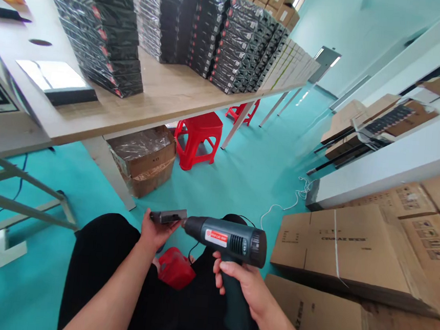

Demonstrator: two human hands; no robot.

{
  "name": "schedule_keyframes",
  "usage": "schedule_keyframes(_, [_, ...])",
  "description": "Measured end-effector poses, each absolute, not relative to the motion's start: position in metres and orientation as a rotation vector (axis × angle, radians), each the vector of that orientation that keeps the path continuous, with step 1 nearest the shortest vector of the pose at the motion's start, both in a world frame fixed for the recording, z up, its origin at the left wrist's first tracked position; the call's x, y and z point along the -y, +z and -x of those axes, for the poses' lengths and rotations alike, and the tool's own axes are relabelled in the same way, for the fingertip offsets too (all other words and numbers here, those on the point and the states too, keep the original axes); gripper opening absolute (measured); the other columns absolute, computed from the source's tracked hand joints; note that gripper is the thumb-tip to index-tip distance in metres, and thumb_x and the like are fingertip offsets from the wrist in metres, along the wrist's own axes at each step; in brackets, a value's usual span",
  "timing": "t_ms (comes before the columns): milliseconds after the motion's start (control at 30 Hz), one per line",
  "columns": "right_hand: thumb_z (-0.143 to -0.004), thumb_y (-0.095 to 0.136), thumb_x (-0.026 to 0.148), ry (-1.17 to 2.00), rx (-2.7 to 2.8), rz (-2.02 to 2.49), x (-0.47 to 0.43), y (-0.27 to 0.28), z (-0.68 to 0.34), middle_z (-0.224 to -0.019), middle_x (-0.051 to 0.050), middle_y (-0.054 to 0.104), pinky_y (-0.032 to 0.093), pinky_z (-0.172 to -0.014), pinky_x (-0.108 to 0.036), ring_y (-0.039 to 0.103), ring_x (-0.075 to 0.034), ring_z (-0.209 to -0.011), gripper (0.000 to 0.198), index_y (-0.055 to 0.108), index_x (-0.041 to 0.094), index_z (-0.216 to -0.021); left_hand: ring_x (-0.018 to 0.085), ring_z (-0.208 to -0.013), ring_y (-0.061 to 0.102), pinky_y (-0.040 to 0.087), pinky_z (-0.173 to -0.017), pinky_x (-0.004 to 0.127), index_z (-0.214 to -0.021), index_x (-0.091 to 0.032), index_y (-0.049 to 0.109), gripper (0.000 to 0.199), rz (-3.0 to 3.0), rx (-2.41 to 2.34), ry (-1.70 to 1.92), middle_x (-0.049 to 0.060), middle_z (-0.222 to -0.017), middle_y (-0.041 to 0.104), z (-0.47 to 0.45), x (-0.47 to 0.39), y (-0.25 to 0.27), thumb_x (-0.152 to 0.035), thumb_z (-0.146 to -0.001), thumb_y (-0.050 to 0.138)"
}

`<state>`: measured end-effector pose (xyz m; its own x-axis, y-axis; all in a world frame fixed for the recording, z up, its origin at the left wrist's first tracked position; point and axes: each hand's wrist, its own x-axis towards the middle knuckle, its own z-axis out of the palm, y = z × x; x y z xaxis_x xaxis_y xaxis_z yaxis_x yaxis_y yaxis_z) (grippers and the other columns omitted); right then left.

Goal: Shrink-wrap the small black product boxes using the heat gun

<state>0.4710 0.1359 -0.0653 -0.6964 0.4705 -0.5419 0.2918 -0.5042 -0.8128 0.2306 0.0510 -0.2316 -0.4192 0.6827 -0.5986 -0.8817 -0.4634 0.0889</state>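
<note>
My right hand [238, 279] is wrapped round the handle of a dark heat gun [232, 238] with a red and white label. Its nozzle points left, close to a small dark box [168, 215] that looks wrapped in film. My left hand [156, 231] holds that box from below and along its left side, over my lap. Whether the nozzle touches the box I cannot tell. Below the two hands, a red plastic thing [176, 268] shows between my legs.
A wooden table [164, 93] bears tall stacks of film-wrapped black boxes [238, 43] and a flat black-and-white box [56, 81]. Beneath it are a red stool [199, 137] and an open carton [146, 163]. Large cartons [344, 242] stand on my right. A white cable [281, 206] lies on the floor.
</note>
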Motion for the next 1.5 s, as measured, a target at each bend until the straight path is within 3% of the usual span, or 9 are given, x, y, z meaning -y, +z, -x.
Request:
schedule_keyframes(300, [-0.072, 0.059, 0.031, 2.328, 1.41, 1.194, -0.144, -0.076, -0.484, -0.08, -0.007, 0.061, 0.045, -0.051, -0.026, 0.057, -0.014, -0.061, 0.032, 0.057, 0.013, -0.099, 0.04, -0.105, 0.048, 0.044, -0.074, 0.057, -0.103, -0.012, 0.049, 0.055, 0.593, -0.462, 1.956, 0.023, -0.112, 0.05, -0.233, -0.052, -0.228, -0.053, -0.068, 0.05])
schedule_keyframes(500, [-0.074, 0.056, 0.029, 2.364, 1.349, 1.159, -0.148, -0.073, -0.49, -0.08, -0.006, 0.06, 0.043, -0.051, -0.025, 0.055, -0.013, -0.06, 0.028, 0.059, 0.014, -0.097, 0.03, -0.088, 0.059, 0.047, -0.074, 0.05, -0.101, -0.014, 0.055, 0.036, 0.432, -0.534, 2.011, 0.013, -0.096, 0.062, -0.231, -0.046, -0.217, -0.032, -0.069, 0.052])
schedule_keyframes(800, [-0.076, 0.052, 0.026, 2.409, 1.343, 1.193, -0.152, -0.056, -0.513, -0.083, -0.007, 0.06, 0.043, -0.052, -0.026, 0.055, -0.014, -0.062, 0.028, 0.058, 0.015, -0.101, 0.027, -0.071, 0.062, 0.05, -0.066, 0.045, -0.089, -0.012, 0.058, 0.037, 0.46, -0.702, 2.029, 0.009, -0.076, 0.064, -0.225, -0.049, -0.216, -0.016, -0.055, 0.046])
schedule_keyframes(1033, [-0.076, 0.053, 0.025, 2.417, 1.419, 1.207, -0.146, -0.051, -0.518, -0.083, -0.008, 0.06, 0.044, -0.054, -0.027, 0.056, -0.015, -0.063, 0.027, 0.058, 0.015, -0.1, 0.023, -0.057, 0.059, 0.05, -0.058, 0.041, -0.069, -0.012, 0.057, 0.024, 0.458, -0.798, 1.95, 0.009, -0.065, 0.061, -0.227, -0.052, -0.22, -0.017, -0.049, 0.044])
schedule_keyframes(1233, [-0.074, 0.056, 0.025, 2.461, 1.457, 1.244, -0.143, -0.05, -0.515, -0.084, -0.007, 0.061, 0.045, -0.056, -0.028, 0.056, -0.014, -0.063, 0.027, 0.059, 0.014, -0.098, 0.021, -0.052, 0.057, 0.048, -0.051, 0.036, -0.07, -0.011, 0.057, 0.024, 0.476, -0.81, 1.97, 0.008, -0.063, 0.061, -0.228, -0.051, -0.218, -0.018, -0.05, 0.045])
schedule_keyframes(1500, [-0.073, 0.058, 0.025, 2.506, 1.553, 1.179, -0.137, -0.052, -0.515, -0.082, -0.007, 0.06, 0.045, -0.056, -0.028, 0.056, -0.015, -0.063, 0.029, 0.059, 0.013, -0.099, 0.024, -0.058, 0.059, 0.049, -0.057, 0.04, -0.074, -0.012, 0.058, 0.028, 0.426, -0.789, 1.963, 0.008, -0.066, 0.062, -0.229, -0.052, -0.225, -0.02, -0.051, 0.045])
